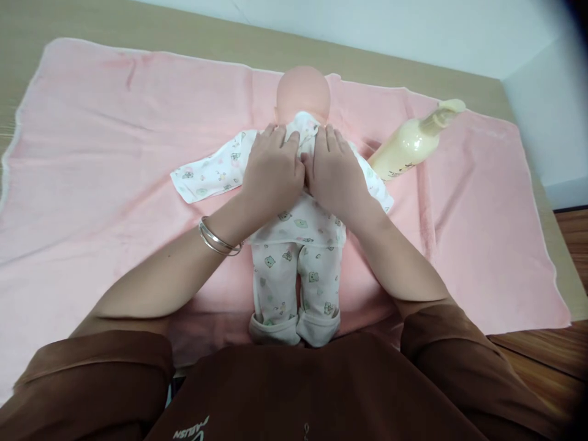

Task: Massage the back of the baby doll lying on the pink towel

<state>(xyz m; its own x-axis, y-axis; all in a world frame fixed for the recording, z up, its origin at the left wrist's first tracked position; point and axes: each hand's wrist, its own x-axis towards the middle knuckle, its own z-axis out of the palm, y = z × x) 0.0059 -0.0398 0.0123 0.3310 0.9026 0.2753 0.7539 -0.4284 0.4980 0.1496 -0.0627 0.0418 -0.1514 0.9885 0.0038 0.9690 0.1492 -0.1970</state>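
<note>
A baby doll (304,92) with a bald head lies lengthwise before me, its head at the far end. It wears a white printed top (215,164) and matching trousers (275,275) with turned-up cuffs. My left hand (275,165) rests flat on the upper part of the top, fingers stretched toward the doll's head. Beside it my right hand (337,171) lies flat on the other side of the upper body. The thumbs nearly meet in the middle. Both palms are hidden, and neither hand grips anything.
A pink blanket (114,153) is spread under the doll on a wooden table (206,37). To the right of the doll, a cream pump bottle (408,144) appears slanted, close to the right sleeve. A white wall (413,30) stands behind the table.
</note>
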